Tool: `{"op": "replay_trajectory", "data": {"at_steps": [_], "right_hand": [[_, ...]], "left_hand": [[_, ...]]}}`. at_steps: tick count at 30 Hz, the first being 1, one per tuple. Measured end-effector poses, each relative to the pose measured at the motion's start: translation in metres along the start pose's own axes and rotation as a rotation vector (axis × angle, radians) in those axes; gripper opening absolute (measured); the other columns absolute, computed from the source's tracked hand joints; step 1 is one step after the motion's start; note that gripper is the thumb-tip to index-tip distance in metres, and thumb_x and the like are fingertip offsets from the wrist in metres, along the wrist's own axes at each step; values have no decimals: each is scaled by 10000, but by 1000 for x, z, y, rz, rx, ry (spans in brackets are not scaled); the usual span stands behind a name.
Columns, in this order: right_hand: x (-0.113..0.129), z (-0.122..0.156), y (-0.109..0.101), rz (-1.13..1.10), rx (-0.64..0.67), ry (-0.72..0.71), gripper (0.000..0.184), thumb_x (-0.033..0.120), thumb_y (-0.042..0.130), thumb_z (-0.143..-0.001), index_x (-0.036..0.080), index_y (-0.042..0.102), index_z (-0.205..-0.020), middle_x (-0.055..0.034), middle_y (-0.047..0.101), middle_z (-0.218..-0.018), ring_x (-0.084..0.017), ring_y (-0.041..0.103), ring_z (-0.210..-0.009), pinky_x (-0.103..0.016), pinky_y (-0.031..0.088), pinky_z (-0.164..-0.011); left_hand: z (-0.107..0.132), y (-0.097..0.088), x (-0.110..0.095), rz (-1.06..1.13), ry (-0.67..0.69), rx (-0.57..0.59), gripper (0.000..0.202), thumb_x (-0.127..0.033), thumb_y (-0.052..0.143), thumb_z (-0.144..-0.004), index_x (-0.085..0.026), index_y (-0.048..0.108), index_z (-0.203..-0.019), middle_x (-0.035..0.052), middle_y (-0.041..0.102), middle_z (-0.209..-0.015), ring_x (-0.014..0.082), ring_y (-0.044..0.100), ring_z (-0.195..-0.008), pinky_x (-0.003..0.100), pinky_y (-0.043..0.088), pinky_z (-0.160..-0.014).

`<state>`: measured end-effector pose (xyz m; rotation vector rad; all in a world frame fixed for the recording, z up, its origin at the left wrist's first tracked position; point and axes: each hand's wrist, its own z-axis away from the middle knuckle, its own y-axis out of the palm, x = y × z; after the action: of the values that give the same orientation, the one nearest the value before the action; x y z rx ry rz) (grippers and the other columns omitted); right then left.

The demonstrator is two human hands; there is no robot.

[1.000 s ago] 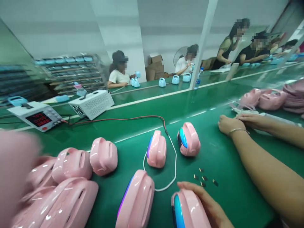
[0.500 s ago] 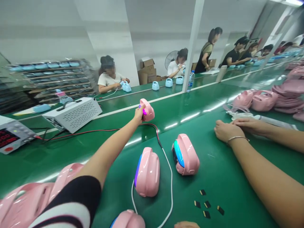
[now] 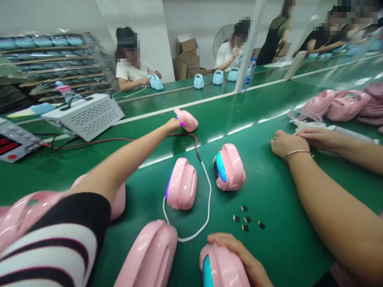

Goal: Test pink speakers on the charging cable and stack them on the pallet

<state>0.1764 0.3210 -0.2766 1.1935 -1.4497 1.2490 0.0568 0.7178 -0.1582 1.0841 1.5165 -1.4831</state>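
Observation:
My left arm stretches across the green bench, and my left hand [image 3: 173, 125] is closed at the lit end of a pink handled device [image 3: 189, 121], which looks like a portable speaker and sits tilted. At the bottom edge, my right hand [image 3: 236, 247] wraps round the side of another pink speaker [image 3: 226, 267] with a cyan-lit front; its lower part is cut off. Between them stand a purple-lit pink speaker [image 3: 183, 185] with a white cable [image 3: 209, 191] and a blue-lit one [image 3: 231, 167]. One more pink speaker [image 3: 152, 255] is at bottom left.
Several small black memory cards [image 3: 247, 219] lie right of centre. A co-worker's hands [image 3: 287, 143] work at the right. Pink shells [image 3: 347, 105] are piled behind them. A power supply [image 3: 14, 139] and a grey vented box [image 3: 89, 115] stand at left. People sit opposite with blue speakers.
My right hand has come further into view, now on a pink speaker at the bottom. The speaker at my left hand has tilted. The whole view has shifted.

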Motion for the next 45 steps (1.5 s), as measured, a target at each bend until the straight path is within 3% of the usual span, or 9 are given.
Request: {"op": "replay_trajectory", "data": {"at_steps": [4, 8, 11, 17, 24, 29, 36, 40, 45], "right_hand": [[-2, 16, 3, -57, 27, 134, 576, 326, 726, -689, 441, 573, -1232, 30, 579, -1314, -336, 486, -1269, -441, 487, -1003], [-16, 14, 0, -108, 35, 214, 647, 268, 731, -689, 393, 524, -1290, 0, 523, -1381, -333, 507, -1238, -424, 458, -1029], [-19, 14, -3, -168, 41, 207, 615, 303, 703, -739, 377, 495, -1312, -11, 525, -1380, -318, 537, -1203, -419, 437, -1045], [27, 0, -30, -29, 198, 46, 504, 402, 675, -799, 313, 546, -1278, -67, 556, -1342, -297, 545, -1200, -402, 471, -1001], [56, -94, -70, 114, -579, -268, 300, 356, 728, -687, 237, 681, -959, -46, 655, -1148, -236, 525, -1166, -396, 355, -1069], [34, -161, -70, -118, -438, -36, 396, 423, 738, -518, 179, 677, -823, -74, 706, -865, -249, 632, -817, -371, 519, -716], [13, -175, -58, -257, -467, -78, 402, 404, 755, -487, 205, 641, -818, -9, 686, -732, -189, 607, -666, -293, 504, -598], [9, -175, -59, -299, -480, -81, 402, 383, 753, -497, 212, 651, -846, 7, 686, -752, -174, 598, -668, -276, 496, -595], [7, -180, -58, -331, -495, -82, 379, 377, 741, -495, 213, 628, -817, 11, 671, -728, -166, 584, -650, -267, 488, -581]], "left_hand": [[86, -61, -12, -243, 133, 156, 178, -50, 698, -692, -123, 731, -852, 4, 617, -630, 248, 633, -887, 362, 437, -928], [179, -118, -7, -620, 48, 854, 159, -220, 709, -693, -133, 751, -820, 46, 651, -620, 224, 621, -619, 322, 489, -655], [228, -136, 15, -593, -17, 1039, 454, -308, 746, -633, -221, 702, -1077, 38, 706, -893, 224, 648, -765, 270, 499, -670], [258, -128, 49, -433, 38, 1008, 548, -373, 677, -642, -252, 642, -1175, 20, 636, -1170, 231, 616, -933, 261, 503, -770], [266, -133, 55, -508, 228, 930, 572, -453, 582, -732, -238, 576, -1262, 39, 634, -1175, 234, 614, -927, 262, 481, -729], [284, -141, 56, -519, 327, 739, 488, -512, 439, -846, -207, 594, -1193, 52, 658, -1108, 241, 597, -956, 320, 443, -819], [324, -144, 47, -354, 266, 555, 420, -607, 442, -825, -222, 605, -861, 15, 618, -1046, 229, 547, -985, 339, 401, -880], [290, -135, 38, -451, 247, 483, 454, -568, 367, -833, -184, 599, -765, 65, 624, -849, 264, 575, -862, 357, 402, -737], [222, -114, 23, -403, -104, 546, 623, -564, 542, -740, -177, 462, -1221, 169, 541, -1235, 267, 646, -848, 330, 484, -683]]}}
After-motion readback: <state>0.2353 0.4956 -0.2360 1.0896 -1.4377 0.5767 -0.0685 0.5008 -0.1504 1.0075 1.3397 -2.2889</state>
